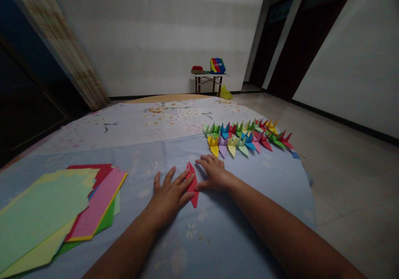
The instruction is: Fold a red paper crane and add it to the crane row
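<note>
A narrow red piece of folded paper (192, 184), pointed at both ends, lies flat on the blue floral cloth in front of me. My left hand (171, 192) rests palm down with its fingers spread, the fingertips on the paper's left edge. On the other side, my right hand (213, 173) has its thumb at the paper's right edge and its fingers stretched out above the cloth, apart from the thumb. Just beyond my right hand stand rows of folded paper cranes (232, 146) in several colours.
Coloured paper sheets (40, 212) lie in a loose pile at the left. The round table's cloth (187, 237) is blue in front and white floral behind. A small table (208, 76) with a multicoloured bag (217, 65) stands by the far wall.
</note>
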Demonstrator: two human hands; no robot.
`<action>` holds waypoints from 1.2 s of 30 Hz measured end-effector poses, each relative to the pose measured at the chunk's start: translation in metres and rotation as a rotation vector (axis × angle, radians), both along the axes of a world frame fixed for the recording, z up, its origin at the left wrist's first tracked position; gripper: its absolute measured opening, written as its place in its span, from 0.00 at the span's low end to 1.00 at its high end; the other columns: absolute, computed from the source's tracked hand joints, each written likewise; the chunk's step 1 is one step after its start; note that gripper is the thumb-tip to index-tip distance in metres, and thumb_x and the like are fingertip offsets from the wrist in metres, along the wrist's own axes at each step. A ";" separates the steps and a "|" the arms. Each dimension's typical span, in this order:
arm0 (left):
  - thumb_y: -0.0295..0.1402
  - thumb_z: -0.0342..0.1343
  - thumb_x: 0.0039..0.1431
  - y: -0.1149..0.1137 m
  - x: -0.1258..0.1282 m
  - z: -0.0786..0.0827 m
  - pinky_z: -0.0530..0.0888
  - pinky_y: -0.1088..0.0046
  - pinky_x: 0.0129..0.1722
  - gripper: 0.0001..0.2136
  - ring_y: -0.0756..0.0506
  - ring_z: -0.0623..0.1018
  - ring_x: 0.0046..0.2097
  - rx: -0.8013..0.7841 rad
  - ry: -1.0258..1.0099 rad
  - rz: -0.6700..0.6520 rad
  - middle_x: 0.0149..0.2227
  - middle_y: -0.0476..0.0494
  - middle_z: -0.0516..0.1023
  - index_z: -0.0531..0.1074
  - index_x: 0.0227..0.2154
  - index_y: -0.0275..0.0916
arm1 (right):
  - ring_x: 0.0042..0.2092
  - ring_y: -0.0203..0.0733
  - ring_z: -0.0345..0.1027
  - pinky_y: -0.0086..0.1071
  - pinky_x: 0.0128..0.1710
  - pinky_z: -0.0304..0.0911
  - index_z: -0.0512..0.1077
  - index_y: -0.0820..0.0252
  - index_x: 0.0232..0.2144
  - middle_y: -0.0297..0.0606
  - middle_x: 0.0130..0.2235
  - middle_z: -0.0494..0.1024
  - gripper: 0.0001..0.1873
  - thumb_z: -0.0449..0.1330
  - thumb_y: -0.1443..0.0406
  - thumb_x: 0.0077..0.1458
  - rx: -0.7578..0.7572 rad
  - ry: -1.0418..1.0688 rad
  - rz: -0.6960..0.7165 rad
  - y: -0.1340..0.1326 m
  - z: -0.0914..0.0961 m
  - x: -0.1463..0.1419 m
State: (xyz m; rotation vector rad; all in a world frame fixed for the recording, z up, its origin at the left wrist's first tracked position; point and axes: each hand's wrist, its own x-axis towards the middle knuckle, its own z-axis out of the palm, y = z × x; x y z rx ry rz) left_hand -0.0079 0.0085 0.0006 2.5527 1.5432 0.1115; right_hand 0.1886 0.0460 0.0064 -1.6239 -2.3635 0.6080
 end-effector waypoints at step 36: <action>0.36 0.45 0.60 -0.001 -0.005 0.013 0.57 0.55 0.48 0.12 0.42 0.71 0.46 0.244 -0.286 0.148 0.41 0.44 0.77 0.72 0.41 0.44 | 0.44 0.40 0.61 0.35 0.48 0.54 0.74 0.58 0.36 0.38 0.38 0.74 0.09 0.56 0.69 0.52 0.364 0.345 0.045 0.003 -0.002 0.003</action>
